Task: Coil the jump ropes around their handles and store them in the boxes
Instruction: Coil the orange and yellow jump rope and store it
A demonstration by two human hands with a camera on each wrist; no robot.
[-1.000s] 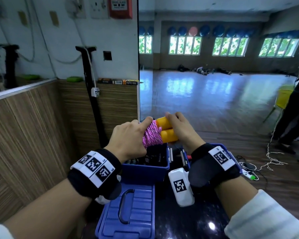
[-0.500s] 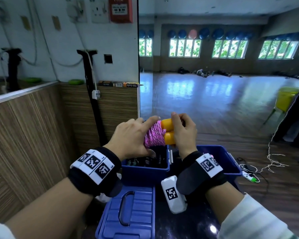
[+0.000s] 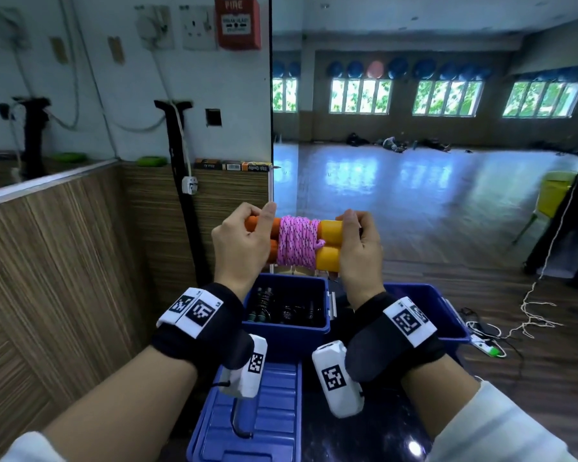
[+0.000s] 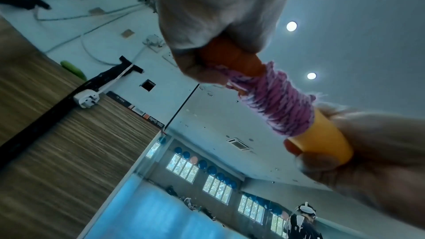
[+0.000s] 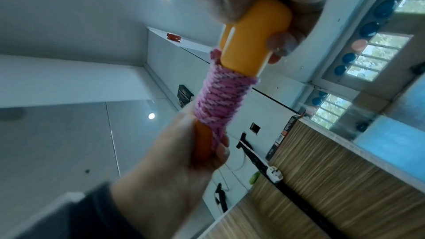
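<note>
A pink jump rope (image 3: 297, 242) is coiled tightly around its two orange handles (image 3: 329, 241), which lie side by side and horizontal. My left hand (image 3: 244, 241) grips the left ends of the handles, my right hand (image 3: 357, 248) grips the right ends. The bundle hangs in the air above an open blue box (image 3: 287, 331) that holds dark coiled ropes. The left wrist view shows the coil (image 4: 276, 104) between both hands, and the right wrist view shows the coil (image 5: 218, 101) below the handle (image 5: 255, 39).
A second open blue box (image 3: 447, 315) stands to the right on the dark table. A blue lid (image 3: 264, 415) lies near me. A wood-panelled wall is on the left. A white cord (image 3: 531, 315) trails on the floor at right.
Both hands have turned the bundle level and slid apart to its ends, so the pink coil now shows between them. The bundle has moved slightly toward the left box.
</note>
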